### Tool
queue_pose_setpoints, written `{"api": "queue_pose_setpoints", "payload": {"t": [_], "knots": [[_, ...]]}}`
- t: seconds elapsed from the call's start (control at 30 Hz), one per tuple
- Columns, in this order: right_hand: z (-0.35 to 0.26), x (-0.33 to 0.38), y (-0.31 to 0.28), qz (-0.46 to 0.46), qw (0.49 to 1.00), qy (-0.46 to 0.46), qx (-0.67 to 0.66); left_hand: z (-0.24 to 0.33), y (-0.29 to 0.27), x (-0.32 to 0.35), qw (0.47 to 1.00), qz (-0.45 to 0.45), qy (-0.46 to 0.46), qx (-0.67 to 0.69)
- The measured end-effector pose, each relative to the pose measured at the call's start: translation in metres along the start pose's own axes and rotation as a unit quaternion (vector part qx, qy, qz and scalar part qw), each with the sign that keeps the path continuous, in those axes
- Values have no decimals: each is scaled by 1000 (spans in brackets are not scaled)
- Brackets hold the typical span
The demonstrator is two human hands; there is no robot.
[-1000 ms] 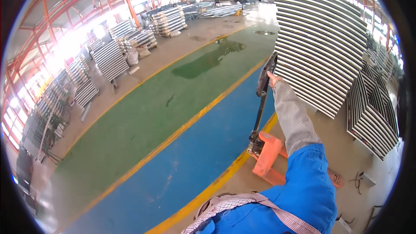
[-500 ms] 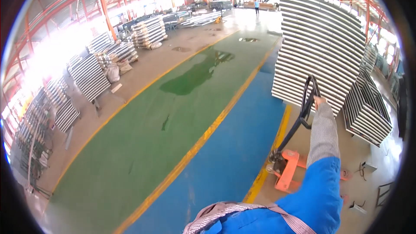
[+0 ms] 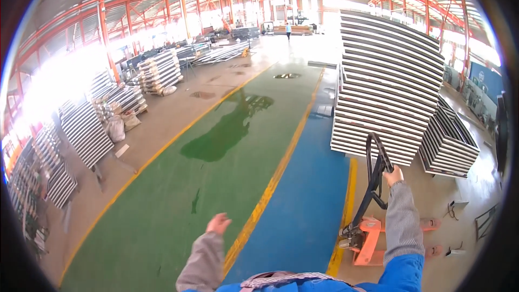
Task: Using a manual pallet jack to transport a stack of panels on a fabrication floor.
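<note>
The right hand (image 3: 394, 175) is gripping the right side of the black loop handle (image 3: 384, 157) of an orange pallet jack (image 3: 368, 238), which is standing at near right beside a yellow line (image 3: 351, 184), its forks pointing right. The left hand (image 3: 218, 223) is hovering above the green floor (image 3: 162, 211), well left of the handle, its fingers too blurred to tell whether they are apart or together. Farther out, a tall stack of frames (image 3: 386, 86) is rising beyond the handle, with a lower stack (image 3: 450, 148) sitting to its right.
</note>
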State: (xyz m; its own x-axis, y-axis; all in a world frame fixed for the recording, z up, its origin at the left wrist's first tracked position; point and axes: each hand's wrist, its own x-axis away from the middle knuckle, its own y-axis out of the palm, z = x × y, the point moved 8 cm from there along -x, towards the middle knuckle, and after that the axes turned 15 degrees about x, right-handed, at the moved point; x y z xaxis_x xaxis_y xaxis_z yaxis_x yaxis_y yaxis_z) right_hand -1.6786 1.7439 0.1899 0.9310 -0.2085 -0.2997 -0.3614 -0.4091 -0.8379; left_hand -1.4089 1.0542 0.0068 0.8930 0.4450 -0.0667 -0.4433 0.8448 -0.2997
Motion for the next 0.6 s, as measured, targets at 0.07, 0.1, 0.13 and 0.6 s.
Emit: {"api": "queue_pose_setpoints", "payload": {"t": [0.07, 0.1, 0.13, 0.6], "knots": [[-30, 22, 0, 40, 999, -17, 27, 52, 80, -51, 991, -117, 54, 41], [-47, 38, -1, 63, 995, -33, 69, 82, 111, -71, 985, -145, 83, 36], [-65, 55, -1, 83, 992, -51, 76, 114, 139, -88, 975, -184, 127, 5], [-259, 263, 79, -79, 971, 171, 147, 268, 284, -107, 572, -599, 506, -244]]}}
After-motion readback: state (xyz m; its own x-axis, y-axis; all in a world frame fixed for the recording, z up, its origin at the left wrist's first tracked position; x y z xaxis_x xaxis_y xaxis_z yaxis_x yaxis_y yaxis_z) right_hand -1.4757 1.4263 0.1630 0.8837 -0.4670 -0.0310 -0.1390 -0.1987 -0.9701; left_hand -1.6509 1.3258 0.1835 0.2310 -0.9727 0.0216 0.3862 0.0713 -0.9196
